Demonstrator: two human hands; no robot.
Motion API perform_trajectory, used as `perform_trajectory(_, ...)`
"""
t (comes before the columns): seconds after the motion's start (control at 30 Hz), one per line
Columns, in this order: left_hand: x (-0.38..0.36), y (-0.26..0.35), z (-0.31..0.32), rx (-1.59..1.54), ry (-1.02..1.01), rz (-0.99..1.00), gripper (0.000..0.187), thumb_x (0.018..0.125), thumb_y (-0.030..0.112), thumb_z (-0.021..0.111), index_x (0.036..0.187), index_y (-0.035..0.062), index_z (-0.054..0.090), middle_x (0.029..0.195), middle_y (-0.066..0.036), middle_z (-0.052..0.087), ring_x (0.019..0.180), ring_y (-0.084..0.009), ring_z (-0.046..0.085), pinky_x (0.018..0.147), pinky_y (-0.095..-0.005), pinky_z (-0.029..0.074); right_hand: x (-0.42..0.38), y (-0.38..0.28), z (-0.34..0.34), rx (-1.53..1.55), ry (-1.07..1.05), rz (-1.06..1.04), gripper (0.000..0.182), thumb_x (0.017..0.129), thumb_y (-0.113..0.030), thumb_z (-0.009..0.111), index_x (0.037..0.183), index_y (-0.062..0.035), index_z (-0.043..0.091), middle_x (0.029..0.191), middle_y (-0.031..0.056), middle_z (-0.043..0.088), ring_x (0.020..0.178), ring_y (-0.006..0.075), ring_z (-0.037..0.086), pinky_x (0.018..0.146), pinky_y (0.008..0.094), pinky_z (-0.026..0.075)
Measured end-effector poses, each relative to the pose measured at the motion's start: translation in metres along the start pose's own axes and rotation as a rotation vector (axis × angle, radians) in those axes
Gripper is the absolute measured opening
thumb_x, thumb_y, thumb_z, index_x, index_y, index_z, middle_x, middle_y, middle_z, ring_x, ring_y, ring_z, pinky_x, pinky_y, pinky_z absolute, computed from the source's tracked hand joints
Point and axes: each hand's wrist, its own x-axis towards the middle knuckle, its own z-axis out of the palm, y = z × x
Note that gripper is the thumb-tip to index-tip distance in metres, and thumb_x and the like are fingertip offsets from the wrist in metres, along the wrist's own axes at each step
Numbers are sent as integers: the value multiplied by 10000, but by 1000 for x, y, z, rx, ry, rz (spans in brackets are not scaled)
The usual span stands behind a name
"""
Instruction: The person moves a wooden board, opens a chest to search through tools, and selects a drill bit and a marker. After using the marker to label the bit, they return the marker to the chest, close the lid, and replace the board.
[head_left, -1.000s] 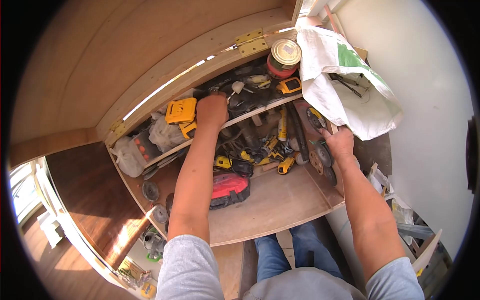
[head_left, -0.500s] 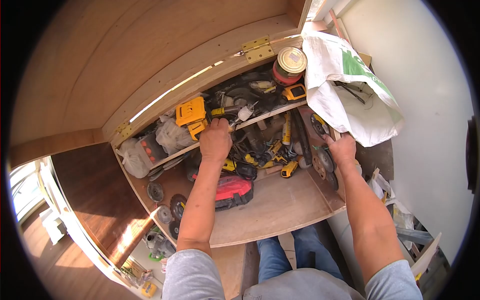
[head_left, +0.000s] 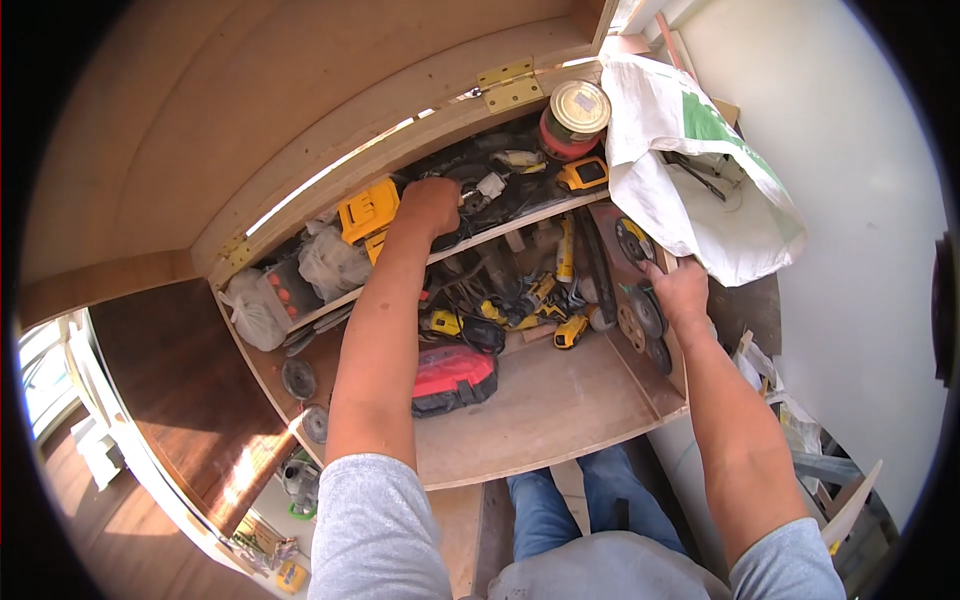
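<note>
My left hand (head_left: 430, 205) is in the narrow back shelf of the wooden tool box (head_left: 560, 390). Its fingers curl down among small dark and metal parts, and what they hold, if anything, is hidden. Beside it on the left lies a yellow tool case or charger (head_left: 368, 210); a small white-and-metal piece (head_left: 490, 186) lies to its right. My right hand (head_left: 680, 290) is closed around the top edge of the box's right side panel (head_left: 678, 350), thumb inside. Several grinding discs (head_left: 643, 310) hang on that panel's inner face, just below the thumb.
Below the shelf lie a yellow drill (head_left: 540, 290), a yellow battery (head_left: 571, 331), cables and a red case (head_left: 455, 378). A tin (head_left: 580, 108) stands at the back right by a white sack (head_left: 700, 170). The hinged lid (head_left: 250, 110) is raised behind.
My left hand has moved up and deeper into the back shelf, past the yellow tool case. My right hand has stayed on the side panel. The view has shifted slightly.
</note>
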Motion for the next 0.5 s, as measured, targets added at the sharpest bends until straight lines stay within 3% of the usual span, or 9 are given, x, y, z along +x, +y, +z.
perform_trajectory(0.17, -6, -10, -6, -1, -3, 37, 327, 765, 85, 675, 1089, 39, 674, 1049, -222, 697, 1055, -363, 657, 902, -459, 521, 7, 11, 8, -20, 0, -33, 617, 752, -439, 770, 1176, -5, 655, 1105, 251, 679, 1039, 421, 637, 922, 462, 504)
perform_trajectory(0.27, -32, -16, -27, -65, 138, -46, 366, 749, 122, 737, 1095, 36, 652, 1055, -223, 688, 1054, -380, 645, 903, -464, 510, 2, 2, 1, -16, -23, 3, 624, 754, -442, 766, 1186, -7, 653, 1124, 247, 675, 1050, 421, 632, 932, 462, 501)
perform_trajectory(0.37, -55, -41, -16, -162, 369, 12, 466, 730, 108, 751, 1168, 26, 615, 1042, -242, 683, 1041, -424, 631, 882, -463, 503, 2, 2, 1, -17, -10, -10, 621, 759, -439, 763, 1194, -10, 652, 1131, 244, 674, 1054, 422, 630, 938, 464, 498)
perform_trajectory(0.5, -86, -55, -25, -364, 464, 17, 470, 726, 70, 755, 1171, 23, 611, 1046, -231, 691, 1056, -417, 635, 875, -416, 499, 2, 4, 3, -21, 13, -27, 612, 765, -439, 758, 1201, -23, 654, 1132, 241, 676, 1053, 422, 632, 942, 462, 497)
